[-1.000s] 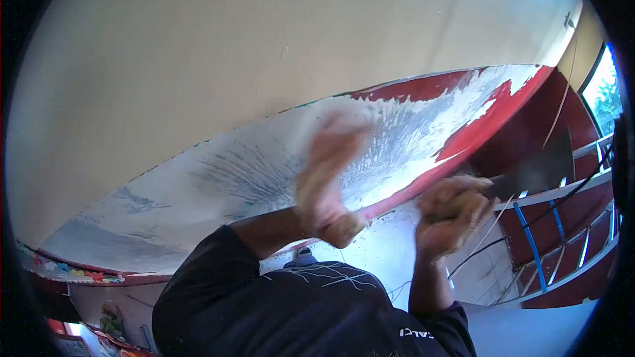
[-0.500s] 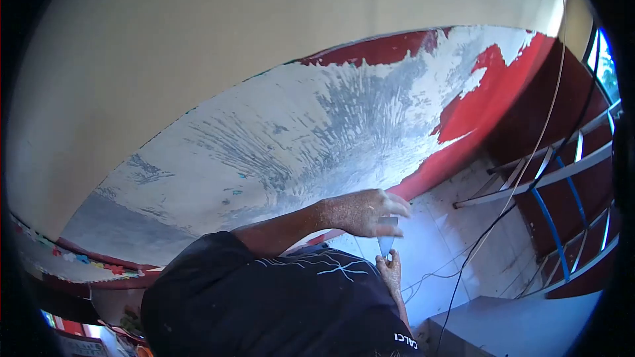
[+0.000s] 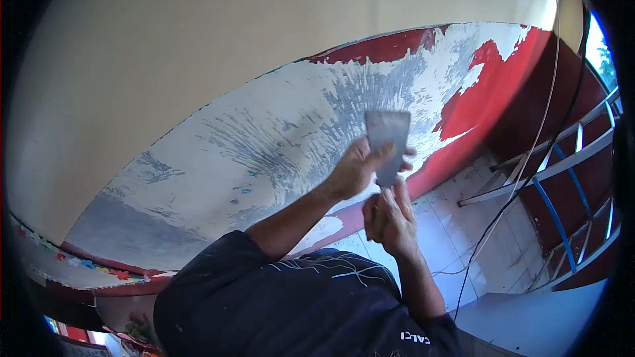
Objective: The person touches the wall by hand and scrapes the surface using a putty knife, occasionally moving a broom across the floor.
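Gripping the blade of a scraper [image 3: 388, 142] between thumb and fingers, the left hand [image 3: 357, 170] held it up in front of the scraped wall [image 3: 264, 139]. The right hand [image 3: 390, 218] was closed around the handle just below the blade. Red paint [image 3: 496, 99] remained on the wall to the right, near a ladder [image 3: 562, 165].

The scraper blade [image 3: 388, 142] held between the left hand [image 3: 355, 170] and right hand [image 3: 390, 217] looks like dull grey metal, matt and smeared. Behind the hands, the wall [image 3: 264, 152] is rough, patchy white filler over glossy red paint. Below them, the floor tiles [image 3: 456, 225] look smooth and pale.
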Demonstrator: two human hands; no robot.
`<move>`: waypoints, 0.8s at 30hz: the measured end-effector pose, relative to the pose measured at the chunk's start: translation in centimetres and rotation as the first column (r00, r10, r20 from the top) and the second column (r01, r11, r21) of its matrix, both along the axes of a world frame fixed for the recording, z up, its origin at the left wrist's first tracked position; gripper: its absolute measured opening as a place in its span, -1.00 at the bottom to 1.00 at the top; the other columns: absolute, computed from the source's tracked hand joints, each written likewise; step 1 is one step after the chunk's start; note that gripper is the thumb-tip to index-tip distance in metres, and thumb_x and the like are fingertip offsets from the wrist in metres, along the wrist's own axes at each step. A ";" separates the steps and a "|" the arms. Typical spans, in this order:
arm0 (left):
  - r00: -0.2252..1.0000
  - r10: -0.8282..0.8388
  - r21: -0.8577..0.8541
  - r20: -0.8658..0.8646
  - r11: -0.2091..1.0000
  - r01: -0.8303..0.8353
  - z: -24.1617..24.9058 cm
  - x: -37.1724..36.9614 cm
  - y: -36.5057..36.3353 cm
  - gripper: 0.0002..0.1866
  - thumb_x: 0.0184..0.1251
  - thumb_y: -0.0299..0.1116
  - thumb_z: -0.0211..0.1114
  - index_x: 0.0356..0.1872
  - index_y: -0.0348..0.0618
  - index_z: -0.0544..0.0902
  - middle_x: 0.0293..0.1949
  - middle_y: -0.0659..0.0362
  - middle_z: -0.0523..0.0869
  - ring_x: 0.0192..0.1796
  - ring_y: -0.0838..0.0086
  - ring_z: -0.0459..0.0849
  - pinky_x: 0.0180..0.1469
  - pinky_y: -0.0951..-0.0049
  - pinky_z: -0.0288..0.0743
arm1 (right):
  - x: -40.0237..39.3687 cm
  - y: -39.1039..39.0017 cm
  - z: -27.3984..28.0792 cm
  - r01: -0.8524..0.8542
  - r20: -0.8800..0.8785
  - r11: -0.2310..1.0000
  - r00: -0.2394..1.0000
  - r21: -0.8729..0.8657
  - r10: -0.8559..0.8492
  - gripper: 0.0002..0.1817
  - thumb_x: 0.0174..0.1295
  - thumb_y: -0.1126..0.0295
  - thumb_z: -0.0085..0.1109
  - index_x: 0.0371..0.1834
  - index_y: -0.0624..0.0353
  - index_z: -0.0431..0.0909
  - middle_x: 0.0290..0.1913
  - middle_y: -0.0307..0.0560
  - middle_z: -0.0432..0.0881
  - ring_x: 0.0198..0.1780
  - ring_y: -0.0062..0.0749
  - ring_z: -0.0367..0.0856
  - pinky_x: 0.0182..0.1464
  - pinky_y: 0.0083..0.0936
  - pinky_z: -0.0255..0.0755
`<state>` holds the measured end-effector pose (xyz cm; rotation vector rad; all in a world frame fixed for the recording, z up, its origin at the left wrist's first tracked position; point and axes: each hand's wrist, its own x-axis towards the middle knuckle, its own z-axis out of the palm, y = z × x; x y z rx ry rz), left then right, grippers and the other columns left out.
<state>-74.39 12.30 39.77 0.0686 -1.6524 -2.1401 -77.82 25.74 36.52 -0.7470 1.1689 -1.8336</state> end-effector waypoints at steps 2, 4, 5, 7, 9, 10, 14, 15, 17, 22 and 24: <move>0.995 0.097 0.053 0.037 0.994 -0.099 2.6 0.4 -1.3 -0.57 0.53 -0.09 -0.10 0.05 -0.28 0.50 -0.11 0.02 0.70 -0.27 0.41 0.72 -0.27 0.44 0.64 | 0.2 -2.3 1.5 -0.114 -0.020 0.991 0.993 -0.070 0.113 -0.63 0.46 0.13 -0.31 0.11 0.18 0.19 -0.59 -0.04 0.43 -0.78 -0.50 0.29 -0.75 -0.62 0.19; 0.985 0.169 0.051 0.023 0.984 -0.170 4.0 0.8 -2.1 -0.55 0.53 -0.09 -0.13 0.06 -0.31 0.47 -0.14 -0.01 0.70 -0.35 0.40 0.71 -0.35 0.45 0.63 | 0.3 -3.6 2.0 -0.189 0.033 0.973 0.980 -0.134 0.195 -0.64 0.46 0.14 -0.32 0.08 0.19 0.21 -0.57 -0.05 0.43 -0.75 -0.50 0.31 -0.72 -0.64 0.19; 0.982 0.190 0.022 0.014 0.981 -0.190 4.3 1.0 -2.4 -0.55 0.53 -0.10 -0.12 0.05 -0.32 0.47 -0.15 -0.01 0.70 -0.38 0.42 0.70 -0.39 0.46 0.62 | 0.4 -4.0 2.0 -0.203 0.050 0.965 0.976 -0.166 0.214 -0.65 0.47 0.14 -0.33 0.06 0.20 0.21 -0.56 -0.08 0.44 -0.74 -0.52 0.31 -0.71 -0.65 0.19; 0.975 0.221 0.011 -0.012 0.975 -0.221 4.8 0.7 -3.3 -0.57 0.53 -0.12 -0.12 -0.02 -0.35 0.50 -0.18 0.00 0.71 -0.45 0.47 0.67 -0.47 0.50 0.58 | 0.1 -5.0 2.1 -0.200 0.068 0.961 0.974 -0.189 0.216 -0.65 0.47 0.14 -0.33 0.03 0.21 0.23 -0.55 -0.10 0.44 -0.72 -0.54 0.32 -0.69 -0.66 0.19; 0.970 0.241 0.048 -0.027 0.970 -0.240 4.7 0.0 -3.9 -0.57 0.53 -0.15 -0.11 -0.13 -0.37 0.55 -0.24 0.03 0.71 -0.51 0.52 0.64 -0.56 0.55 0.53 | 0.2 -5.6 2.1 -0.164 0.090 0.972 0.979 -0.170 0.181 -0.64 0.47 0.12 -0.32 0.01 0.20 0.25 -0.56 -0.09 0.43 -0.72 -0.52 0.32 -0.68 -0.65 0.20; 0.977 0.210 0.090 -0.017 0.974 -0.208 4.7 -0.4 -4.5 -0.60 0.52 -0.17 -0.09 -0.14 -0.36 0.54 -0.25 0.02 0.71 -0.53 0.54 0.62 -0.58 0.55 0.52 | 0.3 -5.9 2.6 -0.111 0.111 0.980 0.985 -0.162 0.130 -0.63 0.47 0.11 -0.32 -0.01 0.22 0.26 -0.56 -0.10 0.41 -0.71 -0.53 0.33 -0.67 -0.65 0.21; 0.963 0.259 0.136 -0.068 0.959 -0.248 4.0 -1.3 -5.2 -0.61 0.51 -0.15 -0.04 -0.15 -0.34 0.54 -0.25 0.04 0.71 -0.53 0.54 0.63 -0.58 0.56 0.53 | -1.1 -6.7 1.4 -0.131 0.054 0.988 0.989 -0.081 0.135 -0.60 0.48 0.15 -0.34 0.16 0.24 0.18 -0.55 -0.13 0.39 -0.70 -0.52 0.33 -0.67 -0.64 0.24; 0.963 0.264 0.135 -0.058 0.958 -0.254 3.6 -1.4 -5.2 -0.61 0.52 -0.15 -0.04 -0.15 -0.33 0.54 -0.25 0.04 0.72 -0.54 0.53 0.63 -0.59 0.56 0.53 | -1.0 -6.7 1.3 -0.101 0.062 0.991 0.992 -0.088 0.107 -0.60 0.47 0.14 -0.32 0.15 0.23 0.18 -0.56 -0.11 0.38 -0.72 -0.51 0.31 -0.69 -0.63 0.24; 0.958 0.283 0.121 -0.039 0.953 -0.277 3.6 -1.2 -5.4 -0.62 0.52 -0.15 -0.06 -0.15 -0.32 0.54 -0.26 0.04 0.72 -0.55 0.53 0.64 -0.60 0.56 0.53 | 0.0 -7.4 1.7 -0.053 0.078 0.992 0.995 -0.116 0.063 -0.60 0.45 0.13 -0.27 0.13 0.22 0.18 -0.57 -0.07 0.36 -0.75 -0.48 0.27 -0.72 -0.61 0.24; 0.929 0.361 0.178 -0.087 0.923 -0.342 4.4 -1.7 -5.0 -0.61 0.53 -0.13 -0.09 -0.12 -0.31 0.52 -0.29 0.04 0.72 -0.58 0.53 0.63 -0.63 0.56 0.51 | -1.3 -7.4 2.2 -0.134 0.068 0.984 0.987 -0.120 0.142 -0.57 0.46 0.15 -0.27 0.22 0.21 0.11 -0.57 -0.09 0.34 -0.76 -0.50 0.24 -0.74 -0.63 0.24; 0.923 0.377 0.153 -0.079 0.919 -0.363 3.7 -2.0 -5.0 -0.61 0.54 -0.13 -0.10 -0.10 -0.31 0.50 -0.29 0.04 0.71 -0.58 0.53 0.62 -0.63 0.56 0.51 | -2.3 -7.2 1.7 -0.183 0.048 0.976 0.981 -0.115 0.190 -0.55 0.46 0.17 -0.26 0.27 0.21 0.08 -0.57 -0.10 0.34 -0.76 -0.51 0.23 -0.74 -0.64 0.24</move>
